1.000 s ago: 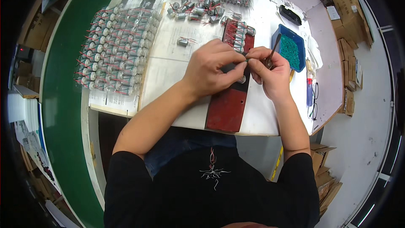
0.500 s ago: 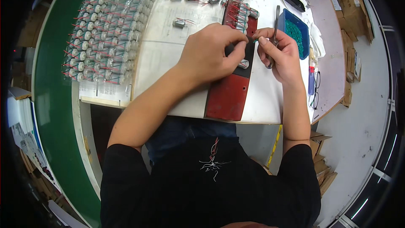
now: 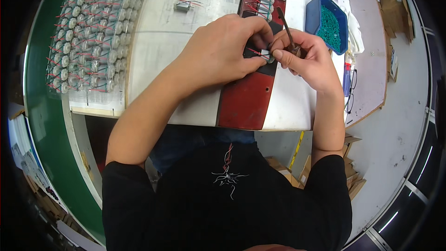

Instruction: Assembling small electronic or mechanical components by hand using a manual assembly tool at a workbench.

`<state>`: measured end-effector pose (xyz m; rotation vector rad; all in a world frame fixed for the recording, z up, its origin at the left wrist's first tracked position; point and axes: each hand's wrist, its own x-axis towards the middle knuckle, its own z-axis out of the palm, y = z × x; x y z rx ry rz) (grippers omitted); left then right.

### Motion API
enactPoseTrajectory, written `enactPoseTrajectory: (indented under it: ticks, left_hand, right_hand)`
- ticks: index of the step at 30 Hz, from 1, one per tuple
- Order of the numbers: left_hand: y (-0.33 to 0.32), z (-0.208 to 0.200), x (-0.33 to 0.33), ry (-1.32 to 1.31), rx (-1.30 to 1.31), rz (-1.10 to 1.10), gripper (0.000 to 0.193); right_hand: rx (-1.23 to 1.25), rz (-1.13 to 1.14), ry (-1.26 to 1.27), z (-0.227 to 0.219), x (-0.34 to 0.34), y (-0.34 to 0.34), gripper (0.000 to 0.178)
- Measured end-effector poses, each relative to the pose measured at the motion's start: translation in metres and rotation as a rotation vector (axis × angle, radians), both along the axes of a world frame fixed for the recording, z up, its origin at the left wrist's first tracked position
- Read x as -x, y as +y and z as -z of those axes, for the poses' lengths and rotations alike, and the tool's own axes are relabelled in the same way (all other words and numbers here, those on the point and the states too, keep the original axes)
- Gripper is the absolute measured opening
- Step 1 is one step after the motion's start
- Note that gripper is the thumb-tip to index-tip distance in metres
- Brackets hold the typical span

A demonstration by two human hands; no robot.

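My left hand is closed at the fingertips around a small silver motor with red wires, low over the dark middle part of a long red block. My right hand keeps a slim dark metal tool tucked in its fingers, the tip pointing up and away. Its thumb and forefinger pinch together at the motor's right end; whatever is between them is too small to make out. Beyond the hands, several motors with red wires lie in a row across the block's far part.
A blue bin of small teal pieces stands to the right. One loose motor lies left of the block. Clear plastic trays of wired motors fill the left. Glasses and a blue-handled tool rest at the right edge.
My right hand has come down and in to the motor, its fingertips now meeting the left hand's. The motor between my fingers now shows. The whole view has shifted slightly.
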<state>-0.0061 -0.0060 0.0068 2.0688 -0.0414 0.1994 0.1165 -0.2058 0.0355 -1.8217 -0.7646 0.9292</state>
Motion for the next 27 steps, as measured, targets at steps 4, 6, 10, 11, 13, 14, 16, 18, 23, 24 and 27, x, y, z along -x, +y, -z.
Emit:
enactPoseTrajectory:
  ticks: [4,6,10,11,13,14,16,18,23,24,27]
  left_hand:
    - [0.0,0.002,-0.001,0.0,0.05,0.005,0.034]
    - [-0.001,0.003,-0.001,-0.008,0.055,0.008,0.034]
    - [0.0,0.003,-0.001,-0.008,0.076,0.008,0.033]
    - [0.0,0.004,-0.001,-0.005,0.081,0.008,0.033]
    - [0.0,0.004,-0.001,-0.013,0.084,0.005,0.033]
    - [0.0,0.004,-0.002,-0.02,0.084,0.009,0.032]
    - [0.0,0.005,-0.002,-0.027,0.083,0.009,0.032]
    - [-0.001,0.008,-0.002,-0.042,0.094,0.019,0.032]
    - [-0.001,0.007,-0.003,-0.055,0.081,0.022,0.03]
    - [-0.003,0.008,-0.003,-0.055,0.082,0.023,0.03]
    - [-0.008,0.006,0.002,-0.09,-0.005,-0.036,0.029]
  right_hand:
    - [-0.013,0.008,-0.024,-0.003,0.003,0.004,0.012]
    - [0.008,0.023,-0.013,-0.006,0.005,0.005,0.011]
    - [0.012,0.029,-0.088,-0.006,0.009,0.004,0.012]
    - [0.017,0.022,-0.088,-0.006,0.009,0.003,0.012]
    - [-0.011,0.018,-0.15,-0.007,0.012,0.002,0.013]
    - [-0.025,0.017,-0.181,-0.007,0.012,0.002,0.013]
    - [-0.006,0.018,-0.175,-0.009,0.014,0.005,0.013]
    - [0.033,0.04,-0.163,-0.01,0.015,0.006,0.012]
    - [0.058,0.021,-0.176,-0.01,0.012,0.007,0.013]
    - [0.067,0.027,-0.173,-0.01,0.012,0.006,0.014]
    - [0.084,0.04,-0.166,-0.01,0.014,0.006,0.014]
